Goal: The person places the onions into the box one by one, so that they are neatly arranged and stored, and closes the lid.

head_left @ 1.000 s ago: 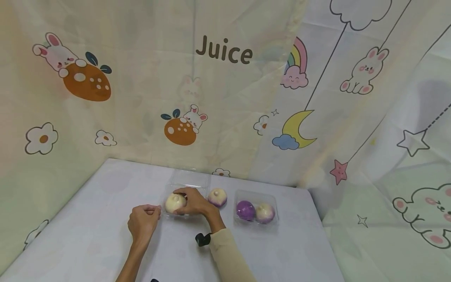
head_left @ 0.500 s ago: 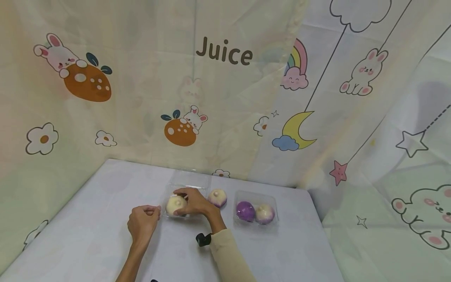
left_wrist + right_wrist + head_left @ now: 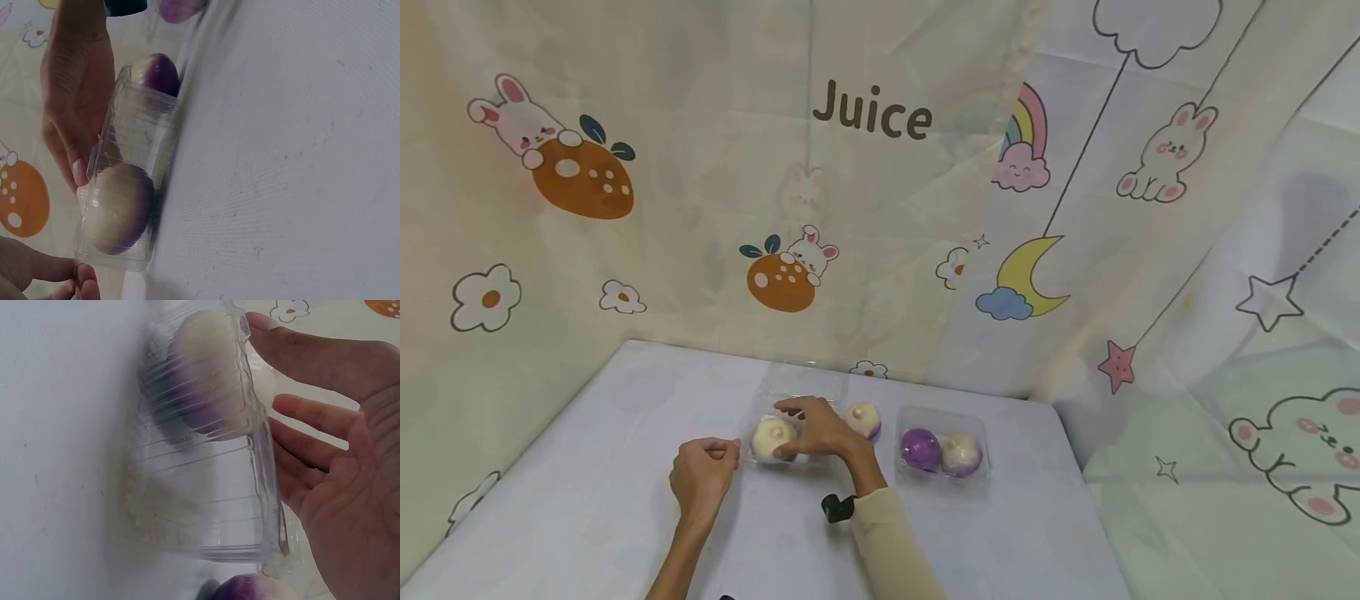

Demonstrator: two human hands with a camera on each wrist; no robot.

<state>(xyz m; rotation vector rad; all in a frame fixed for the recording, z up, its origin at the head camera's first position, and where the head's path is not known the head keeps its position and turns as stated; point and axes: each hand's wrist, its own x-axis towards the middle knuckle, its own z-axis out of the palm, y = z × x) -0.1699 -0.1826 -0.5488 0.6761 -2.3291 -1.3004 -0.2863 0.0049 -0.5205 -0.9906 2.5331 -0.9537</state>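
Observation:
A clear plastic clamshell box (image 3: 801, 384) lies with its lid laid back at the table's far side. In its left half sits a cream-and-purple onion-like vegetable (image 3: 772, 439), knob upward. My left hand (image 3: 700, 475) pinches the box's left edge between thumb and fingers, as the left wrist view also shows. My right hand (image 3: 826, 429) hovers over the box's right half. Its fingers are spread and lifted off the vegetable, with the thumb (image 3: 300, 353) right at the rim beside it. The box's right half looks bare in the right wrist view.
Another cream-and-purple vegetable (image 3: 862, 417) lies loose on the table, just right of the box and partly behind my right hand. Farther right, a second clear box (image 3: 943, 414) holds a purple ball-shaped one (image 3: 921, 450) and a cream-and-purple one (image 3: 962, 454). A printed curtain hangs behind.
My right hand has let go of the vegetable in the box: its fingers have opened and shifted slightly right. The left hand keeps its pinch on the box.

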